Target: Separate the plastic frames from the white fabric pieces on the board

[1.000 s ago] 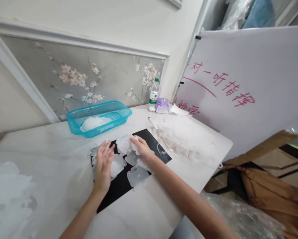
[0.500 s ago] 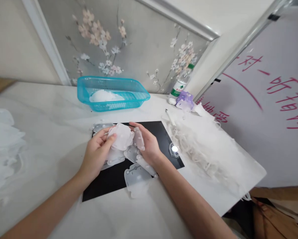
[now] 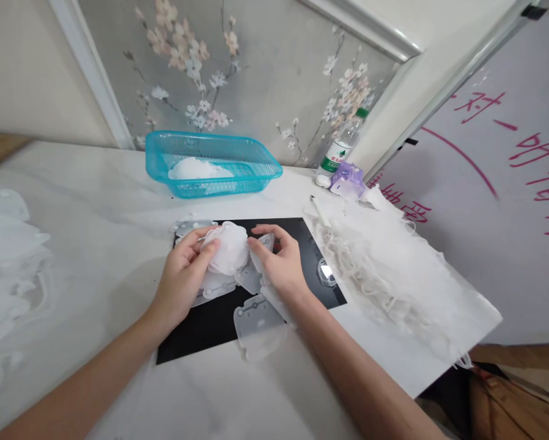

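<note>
Thin translucent white plastic sheets, rounded with notched edges, lie loosely on a black board (image 3: 196, 339). My left hand (image 3: 180, 272) is closed on a small stack of the sheets (image 3: 228, 247), its thumb pressed on the front. Close by on the right, my right hand (image 3: 279, 256) has curved fingers and the thumb tip at the stack's edge. A tilted translucent sheet (image 3: 266, 242) sits between that thumb and fingers; its lower part is hidden. Another notched sheet (image 3: 258, 321) overlaps the board's front edge, and more lie under the hands.
A blue plastic basket (image 3: 272, 174) with white pieces inside stands at the back. Right of it are a water bottle (image 3: 341, 150), a purple packet (image 3: 348, 177) and a white pen (image 3: 320, 211). A tangled white pile (image 3: 403, 269) lies right, stacked white sheets (image 3: 8, 263) left.
My right hand has moved slightly right and turned, bringing its thumb forward to the stack's edge. The tilted sheet has shifted with it. My left hand still holds its stack. The view has shifted a little.
</note>
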A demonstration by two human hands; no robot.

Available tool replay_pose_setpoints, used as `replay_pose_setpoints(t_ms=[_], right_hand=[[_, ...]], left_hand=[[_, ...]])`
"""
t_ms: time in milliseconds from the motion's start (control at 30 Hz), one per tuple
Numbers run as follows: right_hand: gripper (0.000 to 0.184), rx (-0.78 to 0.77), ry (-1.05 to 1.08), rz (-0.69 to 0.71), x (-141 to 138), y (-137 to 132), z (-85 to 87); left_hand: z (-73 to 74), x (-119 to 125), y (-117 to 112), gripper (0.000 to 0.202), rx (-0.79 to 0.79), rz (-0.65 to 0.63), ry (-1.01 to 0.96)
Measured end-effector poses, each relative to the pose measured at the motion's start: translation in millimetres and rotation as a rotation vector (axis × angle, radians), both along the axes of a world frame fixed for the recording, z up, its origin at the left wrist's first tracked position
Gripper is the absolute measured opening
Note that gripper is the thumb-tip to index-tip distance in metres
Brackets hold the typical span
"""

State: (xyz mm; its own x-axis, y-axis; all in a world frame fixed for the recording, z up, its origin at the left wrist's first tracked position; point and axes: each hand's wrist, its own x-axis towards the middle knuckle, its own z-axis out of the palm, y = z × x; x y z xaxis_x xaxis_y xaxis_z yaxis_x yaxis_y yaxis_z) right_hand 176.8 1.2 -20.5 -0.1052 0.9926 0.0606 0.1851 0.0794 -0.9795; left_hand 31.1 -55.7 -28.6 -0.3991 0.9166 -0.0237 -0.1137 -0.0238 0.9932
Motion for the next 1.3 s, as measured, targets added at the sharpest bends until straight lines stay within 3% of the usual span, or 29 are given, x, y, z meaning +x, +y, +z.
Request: replay_pose_setpoints(t_ms=[133, 233, 367, 533, 667, 767, 933, 1033, 1167, 1233, 1300], right_hand=[[0.008, 0.111, -0.088, -0.057, 5.0, 3.5, 6.3], [0.013, 0.152, -0.11, -0.007, 5.2, 4.5, 9.5], [0.007, 0.255, -0.164, 0.061, 4.9, 4.2, 9.4], [0.012, 0.312, -0.192, 0.1, 3.2, 2.9, 5.6], [0.018, 0.457, -0.266, 0.141, 2.4, 1.6, 3.9], [0.012, 0.512, -0.251, 0.099, 4.0, 2.2, 4.2], [0.013, 0.479, -0.201, 0.066, 7.7, 5.0, 4.8], [0.016, 0.477, -0.162, -0.045, 10.3, 5.9, 7.4], [0.018, 0.606, -0.097, -0.2, 11.4, 1.6, 12.2], [0.019, 0.682, -0.089, -0.142, 9.5, -3.9, 12.3], [0.022, 0.766, -0.161, 0.048, 6.4, -10.3, 10.1]], left_hand=[[2.0, 0.7, 0.0, 0.042, 0.001, 0.002, -0.007], [3.0, 0.6, 0.0, 0.043, 0.002, 0.006, -0.025], [2.0, -0.3, -0.3, 0.041, 0.001, 0.013, -0.034], [2.7, -0.1, -1.2, 0.042, -0.008, 0.008, -0.046], [6.7, 1.7, -1.2, 0.041, -0.003, 0.011, -0.052], [8.6, 1.9, -1.0, 0.036, 0.013, -0.001, -0.091], [7.9, -0.6, -0.1, 0.028, 0.018, -0.006, -0.156], [7.5, -1.5, -0.1, 0.028, 0.002, 0.031, -0.154], [8.5, -2.0, -1.0, 0.032, -0.032, 0.06, -0.117], [8.6, -2.1, -1.0, 0.035, -0.043, 0.064, -0.112], [8.9, -1.8, -0.5, 0.036, -0.044, 0.072, -0.131]])
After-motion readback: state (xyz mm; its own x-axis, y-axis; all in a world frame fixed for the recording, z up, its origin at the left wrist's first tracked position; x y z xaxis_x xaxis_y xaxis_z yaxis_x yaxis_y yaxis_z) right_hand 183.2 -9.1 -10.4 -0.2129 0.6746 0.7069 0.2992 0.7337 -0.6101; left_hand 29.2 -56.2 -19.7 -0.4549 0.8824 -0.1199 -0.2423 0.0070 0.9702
